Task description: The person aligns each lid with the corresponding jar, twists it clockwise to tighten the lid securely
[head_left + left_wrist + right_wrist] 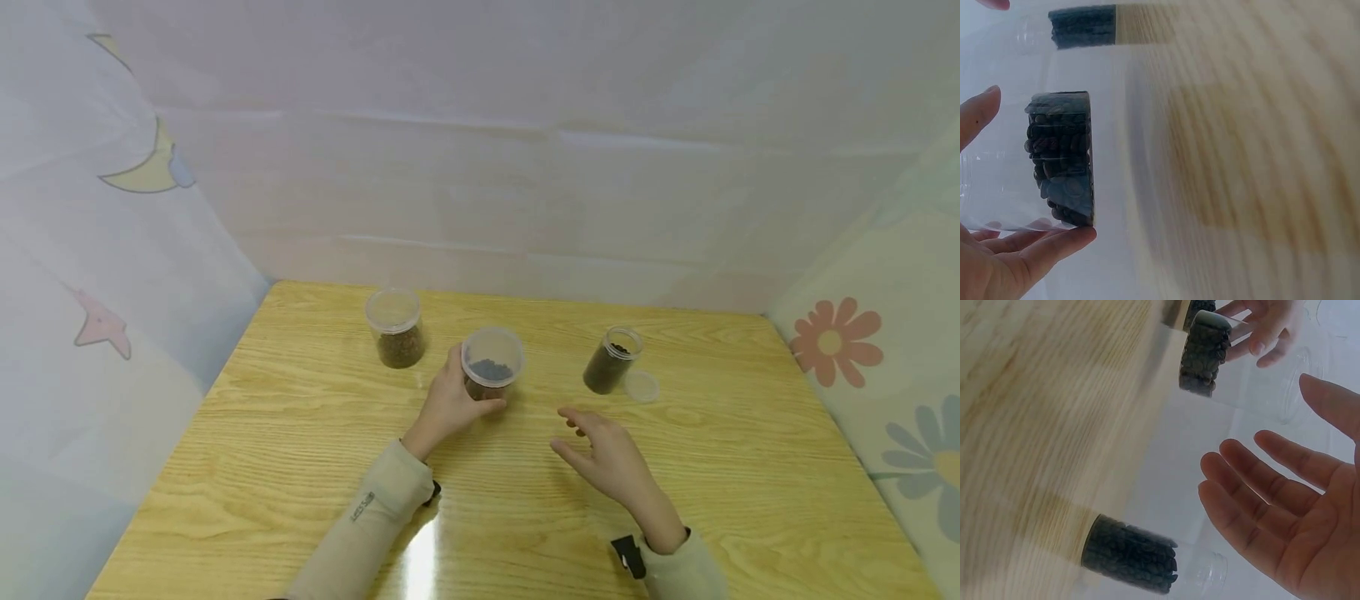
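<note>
My left hand [453, 400] grips a clear wide jar [491, 377] near the middle of the table, with its thumb and fingers around the side. The jar has a translucent top, and a layer of dark beans [1063, 159] fills its lower part. My right hand [603, 454] is held over the table to the right of that jar, fingers apart and nothing in them. In the right wrist view, its palm [1322, 537] and loosely bent fingers show beside both this jar and a narrower one.
The narrow open jar [609, 367], well filled with dark beans, stands to the right. Its small clear lid [642, 387] lies beside it. A lidded jar [400, 343] with brown contents stands at the back left. Patterned cloth [480, 192] hangs behind the wooden table [300, 450].
</note>
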`<state>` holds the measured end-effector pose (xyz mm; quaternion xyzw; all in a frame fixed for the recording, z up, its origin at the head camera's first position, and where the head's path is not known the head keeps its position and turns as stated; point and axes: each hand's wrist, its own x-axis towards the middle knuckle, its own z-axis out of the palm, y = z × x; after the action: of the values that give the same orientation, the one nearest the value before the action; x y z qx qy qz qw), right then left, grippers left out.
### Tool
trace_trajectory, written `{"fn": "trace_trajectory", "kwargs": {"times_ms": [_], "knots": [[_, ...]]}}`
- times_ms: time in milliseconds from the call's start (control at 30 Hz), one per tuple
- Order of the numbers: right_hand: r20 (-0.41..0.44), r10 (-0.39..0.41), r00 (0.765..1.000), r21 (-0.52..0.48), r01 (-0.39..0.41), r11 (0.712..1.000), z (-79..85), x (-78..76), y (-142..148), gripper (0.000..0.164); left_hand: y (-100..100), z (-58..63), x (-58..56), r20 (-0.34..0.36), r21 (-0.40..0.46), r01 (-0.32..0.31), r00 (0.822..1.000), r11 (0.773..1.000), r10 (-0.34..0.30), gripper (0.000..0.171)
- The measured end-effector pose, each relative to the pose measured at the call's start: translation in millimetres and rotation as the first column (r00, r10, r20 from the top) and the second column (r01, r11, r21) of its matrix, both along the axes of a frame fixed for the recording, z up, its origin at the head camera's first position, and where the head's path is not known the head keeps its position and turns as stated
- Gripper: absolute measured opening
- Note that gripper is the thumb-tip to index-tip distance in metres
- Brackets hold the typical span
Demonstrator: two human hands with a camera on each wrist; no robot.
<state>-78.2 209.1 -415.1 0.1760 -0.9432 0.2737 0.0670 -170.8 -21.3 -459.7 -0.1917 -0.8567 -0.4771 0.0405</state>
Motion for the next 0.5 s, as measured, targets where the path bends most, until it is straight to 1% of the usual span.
{"fn": "trace_trajectory", "kwargs": {"times_ms": [200, 367, 500], "knots": [[0.060, -0.011, 0.998, 0.004, 0.011, 1.000, -3.4, 1.5, 1.9, 0.045, 7.2, -0.6, -9.6, 0.055, 0.021, -0.031, 0.998, 0.999, 0.029, 0.100], [0.074, -0.014, 0.997, 0.011, 0.013, 1.000, -2.6, 1.6, 3.1, 0.046, 11.1, 0.2, -18.6, 0.062, 0.032, -0.015, 0.998, 0.999, 0.013, 0.104], [0.084, -0.009, 0.996, 0.009, 0.008, 1.000, -0.2, 1.9, 4.5, 0.046, 14.3, 0.5, -26.6, 0.078, 0.027, -0.025, 0.997, 0.999, 0.023, 0.104]]}}
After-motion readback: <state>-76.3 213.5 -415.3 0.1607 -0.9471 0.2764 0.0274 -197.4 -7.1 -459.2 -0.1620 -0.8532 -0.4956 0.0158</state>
